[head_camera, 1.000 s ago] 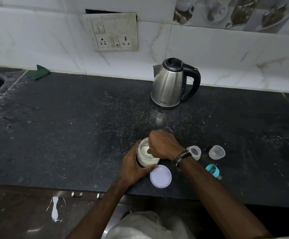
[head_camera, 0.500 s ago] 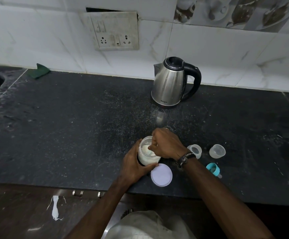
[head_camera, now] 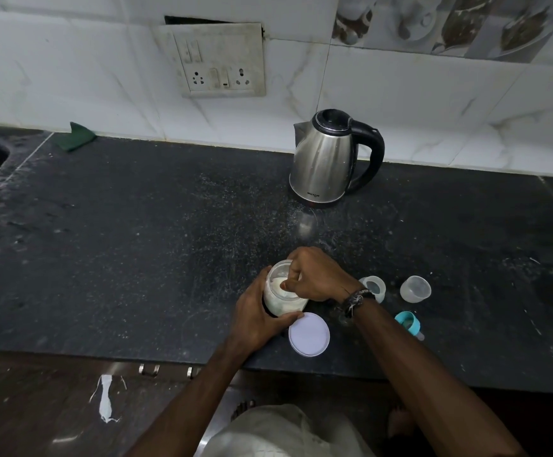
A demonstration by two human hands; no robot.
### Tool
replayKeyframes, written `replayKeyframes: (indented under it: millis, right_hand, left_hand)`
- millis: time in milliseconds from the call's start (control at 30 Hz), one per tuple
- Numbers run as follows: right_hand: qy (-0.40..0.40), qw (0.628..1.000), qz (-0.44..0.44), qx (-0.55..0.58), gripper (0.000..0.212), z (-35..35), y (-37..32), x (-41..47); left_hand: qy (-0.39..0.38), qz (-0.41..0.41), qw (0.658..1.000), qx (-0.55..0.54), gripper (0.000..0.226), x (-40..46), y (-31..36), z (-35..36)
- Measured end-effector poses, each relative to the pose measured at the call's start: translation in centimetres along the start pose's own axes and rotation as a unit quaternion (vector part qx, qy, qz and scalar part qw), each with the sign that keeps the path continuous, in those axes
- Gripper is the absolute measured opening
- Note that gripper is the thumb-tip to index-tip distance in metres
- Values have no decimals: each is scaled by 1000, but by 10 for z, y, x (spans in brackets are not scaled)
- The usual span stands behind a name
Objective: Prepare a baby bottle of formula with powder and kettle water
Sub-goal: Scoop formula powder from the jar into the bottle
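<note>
Head view: our left hand (head_camera: 258,319) grips the jar (head_camera: 281,300) while right fingers (head_camera: 293,282) pinch inside, scooping powder; next, likely the bottle (head_camera: 373,287).

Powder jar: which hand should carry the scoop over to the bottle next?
Right. The right hand already reaches into the powder jar, and the open bottle stands just to its right. The left hand grips the jar's side, steadying it.
</note>
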State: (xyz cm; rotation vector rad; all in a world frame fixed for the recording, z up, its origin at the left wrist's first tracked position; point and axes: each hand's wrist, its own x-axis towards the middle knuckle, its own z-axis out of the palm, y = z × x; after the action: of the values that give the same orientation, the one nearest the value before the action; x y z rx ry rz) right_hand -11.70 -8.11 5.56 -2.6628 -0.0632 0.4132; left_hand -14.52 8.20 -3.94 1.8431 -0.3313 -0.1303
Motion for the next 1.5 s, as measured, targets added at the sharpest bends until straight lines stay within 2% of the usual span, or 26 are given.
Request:
replayKeyframes:
  millis: [133, 367, 667, 800, 1067, 1233, 1400, 1500]
  right_hand:
    - [17, 1000, 11, -9, 23, 0, 1, 5]
    - [-29, 1000, -2, 12, 20, 10, 0, 10]
    - [-31, 995, -27, 91, 22, -27, 10, -9]
    - [-33, 991, -17, 130, 14, -37, 18, -11]
    - [-10, 984, 7, 177, 19, -42, 37, -16]
    - [7, 980, 8, 196, 24, -42, 45, -18]
    - [39, 966, 12, 256, 10, -54, 55, -29]
    - [65, 958, 21, 278, 8, -68, 67, -41]
  left_hand:
    - [3, -1, 1000, 2, 96, 0, 1, 1]
    - [-1, -11, 1000, 4, 96, -1, 0, 0]
    - [6, -20, 999, 37, 97, -1, 2, 0]
    - [3, -25, 998, 49, 101, 0, 1, 1]
    - [-15, -45, 996, 73, 112, 3, -2, -1]
    - [-7, -58, 995, 85, 132, -1, 3, 1]
    - [12, -24, 998, 65, 146, -2, 20, 2]
    - [52, 37, 996, 55, 143, 4, 39, 6]
